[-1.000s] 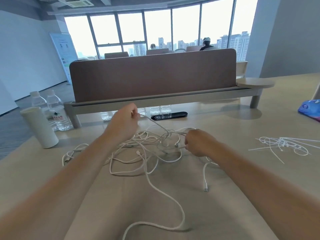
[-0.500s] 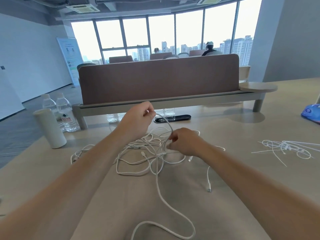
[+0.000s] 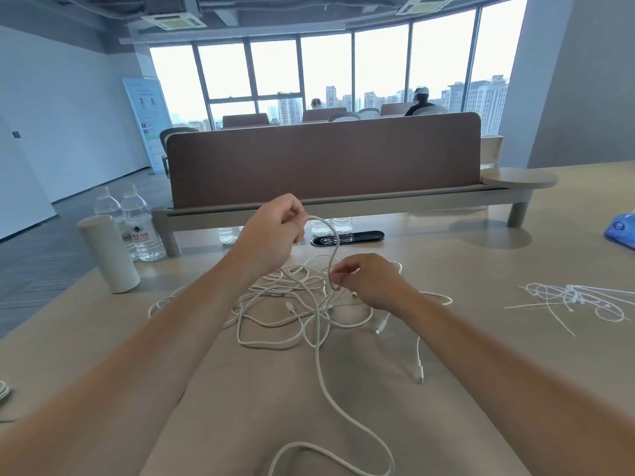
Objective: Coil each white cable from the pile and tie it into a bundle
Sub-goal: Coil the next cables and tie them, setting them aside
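A tangled pile of white cables [image 3: 292,297] lies on the beige table [image 3: 240,407] in front of me. My left hand [image 3: 271,231] is raised above the pile and pinches one end of a white cable [image 3: 335,242]. That cable arcs down to my right hand [image 3: 367,280], which pinches it just above the pile. A long strand [image 3: 323,379] from the pile trails toward me and loops near the table's front edge. A loose cable end with a plug [image 3: 420,376] lies to the right of the strand.
A heap of white cable ties [image 3: 577,300] lies at the right. A white cylinder [image 3: 110,255] and water bottles [image 3: 137,225] stand at the left. A brown divider panel [image 3: 323,163] and a black power socket [image 3: 347,238] are behind the pile. A blue packet [image 3: 622,230] is at far right.
My left hand has lifted higher with the cable end. My right hand has moved left and closer to the pile's middle, so the cable forms a short arc between them.
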`<state>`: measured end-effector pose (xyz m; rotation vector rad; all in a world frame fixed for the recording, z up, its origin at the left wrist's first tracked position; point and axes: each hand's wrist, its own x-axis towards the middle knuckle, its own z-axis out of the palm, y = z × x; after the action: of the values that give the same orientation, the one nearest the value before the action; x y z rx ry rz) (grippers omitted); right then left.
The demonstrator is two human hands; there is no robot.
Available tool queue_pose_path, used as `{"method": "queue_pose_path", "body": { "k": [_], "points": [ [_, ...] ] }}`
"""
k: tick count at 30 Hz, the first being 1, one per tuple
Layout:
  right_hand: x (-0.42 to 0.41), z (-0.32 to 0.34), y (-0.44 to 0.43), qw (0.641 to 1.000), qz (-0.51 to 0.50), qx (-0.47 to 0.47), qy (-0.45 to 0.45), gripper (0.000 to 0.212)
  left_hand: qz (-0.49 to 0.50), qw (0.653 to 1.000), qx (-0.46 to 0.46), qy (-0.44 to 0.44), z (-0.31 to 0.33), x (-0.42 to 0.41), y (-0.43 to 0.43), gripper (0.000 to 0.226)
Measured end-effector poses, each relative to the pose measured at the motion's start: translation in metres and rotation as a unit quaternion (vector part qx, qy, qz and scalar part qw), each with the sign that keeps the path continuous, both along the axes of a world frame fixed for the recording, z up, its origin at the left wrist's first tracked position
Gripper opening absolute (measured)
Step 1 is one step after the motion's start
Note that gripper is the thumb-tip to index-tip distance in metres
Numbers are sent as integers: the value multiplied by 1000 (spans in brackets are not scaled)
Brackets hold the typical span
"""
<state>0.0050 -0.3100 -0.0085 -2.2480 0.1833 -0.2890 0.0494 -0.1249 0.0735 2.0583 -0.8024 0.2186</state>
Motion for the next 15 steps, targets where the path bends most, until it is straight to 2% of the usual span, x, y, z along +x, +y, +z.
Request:
{"method": "queue_pose_path", "body": {
  "k": [3, 5, 7, 11, 15],
  "points": [
    [2, -1, 5, 1000, 4, 22, 10, 34, -12, 1000, -17, 4, 0, 1, 1, 20],
    [4, -3, 8, 999, 19, 30, 14, 27, -22, 1000, -21, 9, 1, 0, 0, 19],
    [5, -4, 10, 1000, 25, 8, 12, 9, -18, 1000, -24, 7, 1, 0, -1, 19],
    [4, 0, 5, 999, -41, 27, -23, 24, 29, 999, -6, -25, 1, 6, 2, 19],
    [-6, 14, -7, 992, -94, -44, -70, 22, 76, 995, 54, -38, -6, 14, 8, 18]
  ]
}}
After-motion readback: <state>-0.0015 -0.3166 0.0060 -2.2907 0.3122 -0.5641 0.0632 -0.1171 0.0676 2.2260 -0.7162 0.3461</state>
